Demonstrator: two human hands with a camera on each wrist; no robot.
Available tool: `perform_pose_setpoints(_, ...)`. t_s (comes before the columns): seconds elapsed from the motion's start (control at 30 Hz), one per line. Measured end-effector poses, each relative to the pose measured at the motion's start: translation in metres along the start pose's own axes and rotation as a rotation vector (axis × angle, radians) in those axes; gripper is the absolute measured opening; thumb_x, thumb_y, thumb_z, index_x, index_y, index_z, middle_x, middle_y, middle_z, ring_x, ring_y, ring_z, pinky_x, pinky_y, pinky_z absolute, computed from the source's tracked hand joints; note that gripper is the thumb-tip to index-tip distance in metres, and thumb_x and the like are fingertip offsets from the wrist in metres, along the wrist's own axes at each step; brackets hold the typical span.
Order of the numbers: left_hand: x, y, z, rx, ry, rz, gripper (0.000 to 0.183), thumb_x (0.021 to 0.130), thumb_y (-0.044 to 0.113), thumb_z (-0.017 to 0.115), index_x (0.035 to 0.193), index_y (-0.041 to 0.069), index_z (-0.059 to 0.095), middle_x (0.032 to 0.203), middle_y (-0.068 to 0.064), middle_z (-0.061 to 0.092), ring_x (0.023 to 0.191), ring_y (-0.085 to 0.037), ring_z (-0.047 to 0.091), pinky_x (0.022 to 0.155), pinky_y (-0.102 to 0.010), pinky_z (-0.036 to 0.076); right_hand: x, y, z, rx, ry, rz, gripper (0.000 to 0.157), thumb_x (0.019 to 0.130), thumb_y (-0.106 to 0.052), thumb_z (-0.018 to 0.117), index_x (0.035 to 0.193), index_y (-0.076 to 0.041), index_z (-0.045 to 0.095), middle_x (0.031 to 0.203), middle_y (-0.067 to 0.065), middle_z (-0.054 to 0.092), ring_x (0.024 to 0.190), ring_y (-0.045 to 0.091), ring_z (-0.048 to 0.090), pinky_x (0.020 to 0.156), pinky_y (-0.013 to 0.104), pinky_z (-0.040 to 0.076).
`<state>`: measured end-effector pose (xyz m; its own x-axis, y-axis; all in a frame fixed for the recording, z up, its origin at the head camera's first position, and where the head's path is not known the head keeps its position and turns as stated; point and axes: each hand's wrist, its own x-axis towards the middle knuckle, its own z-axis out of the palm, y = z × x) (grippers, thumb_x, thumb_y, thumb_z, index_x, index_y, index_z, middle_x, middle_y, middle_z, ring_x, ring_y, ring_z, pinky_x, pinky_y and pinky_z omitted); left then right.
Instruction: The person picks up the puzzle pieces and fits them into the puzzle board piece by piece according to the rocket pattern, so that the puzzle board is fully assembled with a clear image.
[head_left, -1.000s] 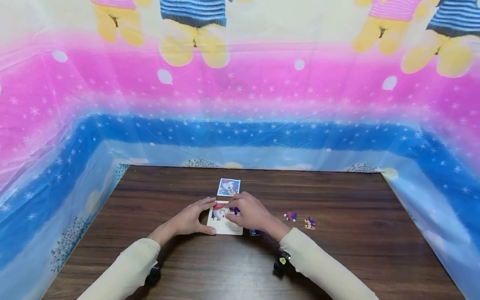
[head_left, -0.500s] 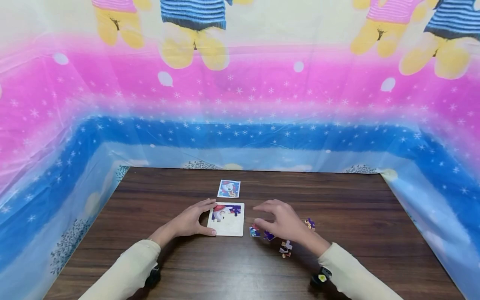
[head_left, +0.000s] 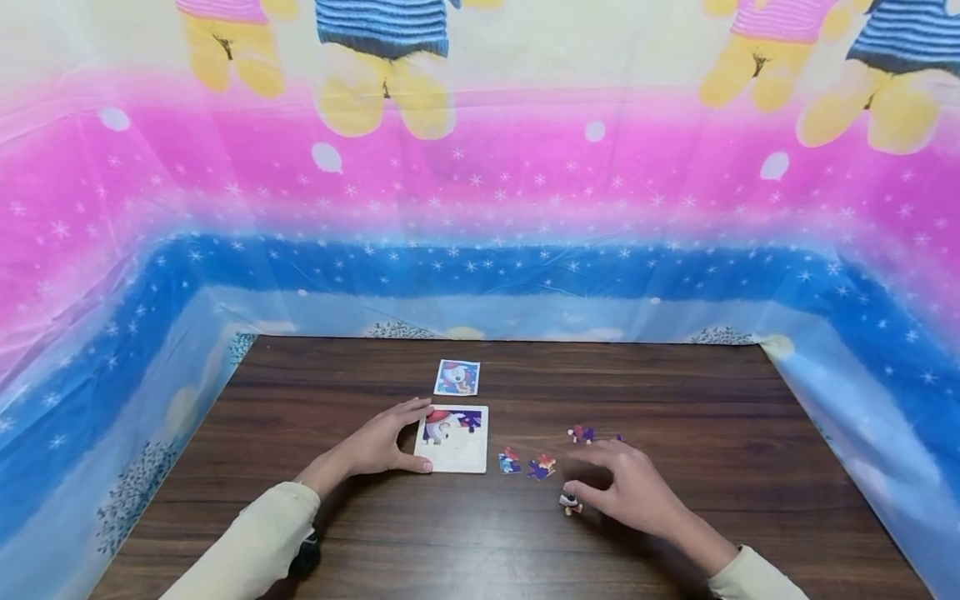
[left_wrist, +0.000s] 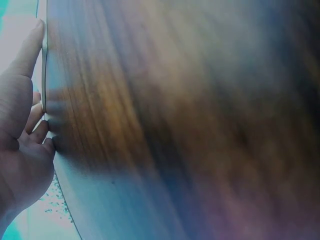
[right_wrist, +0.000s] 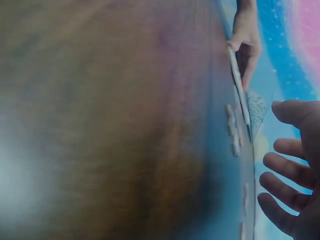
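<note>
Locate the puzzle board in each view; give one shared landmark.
Head: puzzle board lies flat, lower middle, slightly left of centre.
Left wrist: puzzle board, only a thin edge, upper left.
Right wrist: puzzle board, nearly edge-on, upper right.
Shared landmark: the left hand, holding it.

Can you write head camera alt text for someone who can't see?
A person's left hand grips a partly filled jigsaw board on a wooden table; the right hand hovers near loose puzzle pieces. Beyond the board lies a picture card.
</note>
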<state>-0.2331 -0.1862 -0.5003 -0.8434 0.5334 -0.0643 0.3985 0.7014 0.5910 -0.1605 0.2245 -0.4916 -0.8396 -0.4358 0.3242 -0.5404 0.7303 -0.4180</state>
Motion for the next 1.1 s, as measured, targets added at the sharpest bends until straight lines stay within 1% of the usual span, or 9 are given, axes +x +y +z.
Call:
perform_pose_setpoints(0.07,0.0,0.0,0.0,-0.002,-0.001,0.001,0.099,0.081,0.053,0.084,0.157,0.007,0.041,0.166,-0.012,0.032,0.153,-0.038,0.026,0.118,-0.064,0.026,-0.007,0.003,0.002,-0.009,-0.01,0.01,0.035,0.087,-0.041,0.082,0.115,-0.02,0.079,0.112,-0.011,0.074,0.108,0.014,0.069,0.09,0.045,0.057)
perform_pose_setpoints(0.2,0.0,0.001,-0.001,-0.003,-0.001,0.006,0.098,0.082,0.052,0.083,0.157,0.007,0.041,0.166,-0.012,0.032,0.153,-0.038,0.026,0.118,-0.063,0.027,-0.017,0.006,0.003,-0.026,-0.035,0.032,0.033,0.086,-0.045,0.082,0.108,-0.022,0.081,0.102,-0.016,0.072,0.094,0.004,0.066,0.08,0.035,0.056)
perform_pose_setpoints(0.33,-0.001,0.001,-0.002,-0.001,-0.003,0.004,0.098,0.082,0.052,0.083,0.157,0.007,0.041,0.166,-0.012,0.031,0.153,-0.038,0.026,0.118,-0.063,0.027,-0.021,0.007,0.003,-0.031,-0.081,0.06,0.036,0.085,-0.054,0.08,0.104,-0.024,0.082,0.094,-0.018,0.07,0.087,0.002,0.062,0.073,0.029,0.053)
perform_pose_setpoints(0.5,-0.001,0.002,-0.002,0.002,-0.001,0.001,0.097,0.082,0.051,0.084,0.157,0.007,0.041,0.165,-0.013,0.032,0.152,-0.039,0.027,0.118,-0.063,0.028,-0.021,0.005,0.004,-0.066,-0.121,0.081,0.039,0.084,-0.059,0.078,0.103,-0.024,0.082,0.093,-0.019,0.067,0.084,0.0,0.058,0.069,0.027,0.051)
perform_pose_setpoints(0.57,-0.001,0.003,-0.001,0.003,0.001,0.002,0.097,0.082,0.051,0.084,0.157,0.007,0.041,0.165,-0.013,0.032,0.152,-0.04,0.027,0.117,-0.064,0.028,-0.021,0.004,0.005,-0.091,-0.128,0.082,0.039,0.084,-0.057,0.079,0.102,-0.024,0.082,0.092,-0.018,0.064,0.081,0.0,0.055,0.067,0.026,0.049)
perform_pose_setpoints(0.67,-0.001,0.003,-0.001,0.003,0.0,0.0,0.098,0.082,0.052,0.084,0.157,0.007,0.041,0.165,-0.013,0.032,0.152,-0.04,0.028,0.117,-0.064,0.028,-0.021,0.002,0.006,-0.116,-0.121,0.066,0.032,0.082,-0.049,0.084,0.101,-0.023,0.082,0.09,-0.017,0.062,0.08,0.001,0.052,0.065,0.025,0.046)
perform_pose_setpoints(0.8,-0.001,0.003,-0.001,0.004,0.004,0.001,0.096,0.082,0.051,0.084,0.156,0.007,0.043,0.165,-0.013,0.033,0.151,-0.039,0.028,0.117,-0.063,0.029,-0.022,0.001,0.005,-0.127,-0.113,0.049,0.026,0.082,-0.04,0.086,0.101,-0.022,0.082,0.09,-0.016,0.061,0.08,0.003,0.049,0.064,0.025,0.044)
perform_pose_setpoints(1.0,-0.001,0.003,-0.002,0.005,0.007,0.002,0.095,0.082,0.051,0.084,0.155,0.006,0.044,0.164,-0.013,0.034,0.151,-0.039,0.029,0.116,-0.062,0.031,-0.021,0.001,0.004,-0.133,-0.144,0.088,0.027,0.083,-0.04,0.085,0.103,-0.023,0.081,0.091,-0.016,0.06,0.079,0.003,0.049,0.065,0.025,0.044)
perform_pose_setpoints(1.1,-0.001,0.003,-0.002,0.001,0.003,0.002,0.096,0.082,0.051,0.084,0.156,0.006,0.043,0.165,-0.013,0.033,0.152,-0.038,0.028,0.117,-0.062,0.03,-0.019,0.002,0.004,-0.124,-0.148,0.085,0.025,0.084,-0.04,0.085,0.102,-0.023,0.081,0.091,-0.015,0.06,0.079,0.003,0.049,0.065,0.026,0.044)
